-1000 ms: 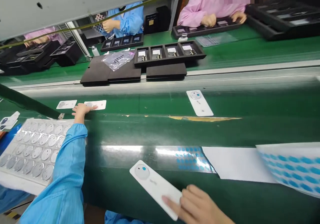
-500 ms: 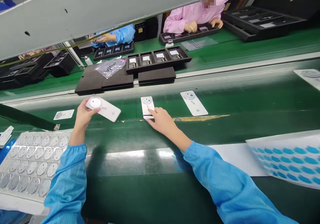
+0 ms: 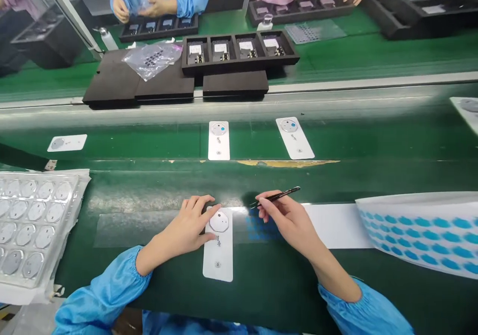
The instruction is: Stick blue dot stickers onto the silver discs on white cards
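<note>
A white phone-shaped plate [image 3: 218, 270] with a round disc near its top lies in front of me. My left hand [image 3: 188, 223] rests at its left edge, thumb and index finger spread apart and touching it around the disc. Black tweezers [image 3: 280, 194] are held between the fingers of my right hand [image 3: 287, 215]. Their tips point left, above a patch of blue dots [image 3: 263, 225] on a clear sheet. Two more white plates, a middle one [image 3: 218, 148] and a right one [image 3: 297, 141], lie farther back, each bearing a blue dot on its disc.
At left is a clear tray [image 3: 35, 215] of round discs. A curled white sheet [image 3: 421, 225] with rows of blue dots lies right. Another plate [image 3: 69, 143] lies far left. Behind the rail stand a black compartment tray [image 3: 239, 66] and black lids [image 3: 164, 88]; co-workers' hands work beyond.
A white plate now lies before me, beneath my left hand. My right hand has left the middle plate, come back nearer me and now holds tweezers. The view has shifted downward.
</note>
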`<state>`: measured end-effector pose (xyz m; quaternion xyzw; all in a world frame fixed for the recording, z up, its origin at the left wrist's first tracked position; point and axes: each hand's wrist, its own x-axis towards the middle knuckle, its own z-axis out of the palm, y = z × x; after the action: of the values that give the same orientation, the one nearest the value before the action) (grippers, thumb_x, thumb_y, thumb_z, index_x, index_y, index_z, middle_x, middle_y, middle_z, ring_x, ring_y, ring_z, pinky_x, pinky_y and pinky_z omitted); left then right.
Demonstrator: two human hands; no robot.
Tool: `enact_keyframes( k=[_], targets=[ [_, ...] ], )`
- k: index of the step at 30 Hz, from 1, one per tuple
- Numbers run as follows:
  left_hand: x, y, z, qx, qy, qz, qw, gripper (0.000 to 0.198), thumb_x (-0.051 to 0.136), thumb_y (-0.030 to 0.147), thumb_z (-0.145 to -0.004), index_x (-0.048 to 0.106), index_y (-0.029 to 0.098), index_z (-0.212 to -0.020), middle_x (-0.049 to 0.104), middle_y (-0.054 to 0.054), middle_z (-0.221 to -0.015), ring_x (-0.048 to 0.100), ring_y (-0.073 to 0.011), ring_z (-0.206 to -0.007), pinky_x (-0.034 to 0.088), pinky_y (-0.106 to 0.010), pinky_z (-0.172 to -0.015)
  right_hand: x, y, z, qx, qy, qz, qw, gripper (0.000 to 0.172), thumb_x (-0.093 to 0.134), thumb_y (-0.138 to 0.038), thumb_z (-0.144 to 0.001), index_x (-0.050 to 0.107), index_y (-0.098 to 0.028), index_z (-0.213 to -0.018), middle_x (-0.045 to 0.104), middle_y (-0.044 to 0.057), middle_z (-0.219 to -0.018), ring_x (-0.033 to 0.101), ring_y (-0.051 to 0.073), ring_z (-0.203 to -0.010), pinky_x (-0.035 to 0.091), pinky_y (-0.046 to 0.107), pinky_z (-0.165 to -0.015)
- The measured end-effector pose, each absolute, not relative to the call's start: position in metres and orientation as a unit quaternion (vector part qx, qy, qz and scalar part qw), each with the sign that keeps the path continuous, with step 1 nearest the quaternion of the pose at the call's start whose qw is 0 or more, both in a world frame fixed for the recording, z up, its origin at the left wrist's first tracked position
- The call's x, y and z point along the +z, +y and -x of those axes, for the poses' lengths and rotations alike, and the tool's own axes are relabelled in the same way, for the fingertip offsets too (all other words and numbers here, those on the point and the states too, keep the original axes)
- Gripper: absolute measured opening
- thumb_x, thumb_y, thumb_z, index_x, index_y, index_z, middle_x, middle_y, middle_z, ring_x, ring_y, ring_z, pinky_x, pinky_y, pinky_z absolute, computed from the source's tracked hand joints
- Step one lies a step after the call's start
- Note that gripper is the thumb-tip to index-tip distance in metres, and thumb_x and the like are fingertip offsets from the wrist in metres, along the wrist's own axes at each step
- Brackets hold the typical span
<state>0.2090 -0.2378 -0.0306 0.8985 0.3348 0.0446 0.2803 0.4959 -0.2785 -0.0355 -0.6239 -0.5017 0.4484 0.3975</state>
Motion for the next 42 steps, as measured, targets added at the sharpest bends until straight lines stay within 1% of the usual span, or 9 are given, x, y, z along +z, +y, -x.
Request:
enact_keyframes(
  k=[2,7,10,16,24,30,35,39,42],
  targets=[
    [-0.034,-0.238,-0.209,0.030,0.328,-0.913,0.241,0.075,0.084,0.036,-0.084,0.048,0.024,-0.149,0.048,-0.018,-0.149,0.049,-0.0361,-0.130,0.048,-0.057,-0.100,-0.045,-0.284,-0.495,0.473,-0.491,0.622,0.385,0.042,0.060,-0.060,-0.097,0.068,-0.019,-0.096,0.068,0.003,-0.067,0.063,0.017,-0.058,0.055,0.031,-0.059],
    [-0.040,-0.239,-0.206,0.039,0.332,-0.912,0.238,0.073,0.081,0.042,-0.087,0.047,0.023,-0.149,0.047,-0.017,-0.151,0.045,-0.0352,-0.130,0.045,-0.055,-0.102,-0.056,-0.289,-0.493,0.467,-0.513,0.628,0.352,0.044,0.057,-0.061,-0.099,0.069,-0.018,-0.095,0.070,0.005,-0.072,0.062,0.016,-0.060,0.054,0.030,-0.059],
    [-0.042,-0.240,-0.206,0.041,0.330,-0.913,0.236,0.071,0.079,0.043,-0.089,0.048,0.023,-0.149,0.046,-0.017,-0.151,0.045,-0.0353,-0.130,0.044,-0.054,-0.102,-0.056,-0.289,-0.494,0.467,-0.520,0.631,0.338,0.044,0.057,-0.060,-0.100,0.070,-0.018,-0.095,0.071,0.006,-0.074,0.063,0.016,-0.061,0.053,0.030,-0.059],
    [-0.042,-0.239,-0.206,0.036,0.316,-0.918,0.235,0.068,0.075,0.045,-0.092,0.047,0.024,-0.150,0.045,-0.018,-0.152,0.045,-0.0353,-0.130,0.042,-0.054,-0.103,-0.058,-0.290,-0.497,0.468,-0.521,0.629,0.337,0.042,0.060,-0.058,-0.098,0.072,-0.018,-0.092,0.072,0.006,-0.075,0.064,0.017,-0.062,0.053,0.029,-0.057],
    [-0.044,-0.239,-0.208,0.034,0.304,-0.923,0.234,0.066,0.073,0.047,-0.094,0.046,0.024,-0.150,0.045,-0.018,-0.152,0.045,-0.0372,-0.132,0.040,-0.054,-0.102,-0.042,-0.287,-0.482,0.521,-0.463,0.599,0.394,0.037,0.067,-0.054,-0.096,0.072,-0.019,-0.087,0.071,0.006,-0.068,0.062,0.016,-0.055,0.055,0.029,-0.054],
    [-0.047,-0.239,-0.207,0.038,0.305,-0.924,0.229,0.068,0.072,0.048,-0.095,0.044,0.023,-0.152,0.044,-0.018,-0.154,0.044,-0.0372,-0.132,0.039,-0.054,-0.103,-0.042,-0.281,-0.449,0.586,-0.425,0.589,0.360,0.041,0.068,-0.058,-0.093,0.071,-0.018,-0.088,0.073,0.006,-0.069,0.064,0.016,-0.051,0.054,0.028,-0.050],
    [-0.048,-0.240,-0.207,0.037,0.306,-0.923,0.233,0.071,0.073,0.050,-0.093,0.044,0.024,-0.153,0.043,-0.018,-0.155,0.043,-0.0371,-0.135,0.038,-0.054,-0.104,-0.048,-0.280,-0.447,0.590,-0.416,0.594,0.355,0.039,0.069,-0.056,-0.094,0.071,-0.017,-0.088,0.073,0.005,-0.070,0.064,0.014,-0.051,0.055,0.027,-0.052],
    [-0.048,-0.239,-0.208,0.038,0.307,-0.923,0.227,0.072,0.074,0.050,-0.092,0.045,0.022,-0.152,0.044,-0.018,-0.154,0.043,-0.0377,-0.133,0.040,-0.053,-0.102,-0.049,-0.280,-0.451,0.594,-0.403,0.591,0.367,0.038,0.071,-0.055,-0.093,0.072,-0.017,-0.088,0.073,0.005,-0.069,0.064,0.013,-0.050,0.055,0.025,-0.052],
    [-0.049,-0.240,-0.208,0.042,0.305,-0.925,0.225,0.072,0.074,0.050,-0.092,0.045,0.022,-0.151,0.044,-0.018,-0.154,0.042,-0.0379,-0.133,0.040,-0.053,-0.101,-0.049,-0.279,-0.452,0.598,-0.407,0.589,0.360,0.038,0.070,-0.054,-0.094,0.073,-0.016,-0.089,0.074,0.006,-0.069,0.065,0.013,-0.051,0.055,0.025,-0.051]
  ],
)
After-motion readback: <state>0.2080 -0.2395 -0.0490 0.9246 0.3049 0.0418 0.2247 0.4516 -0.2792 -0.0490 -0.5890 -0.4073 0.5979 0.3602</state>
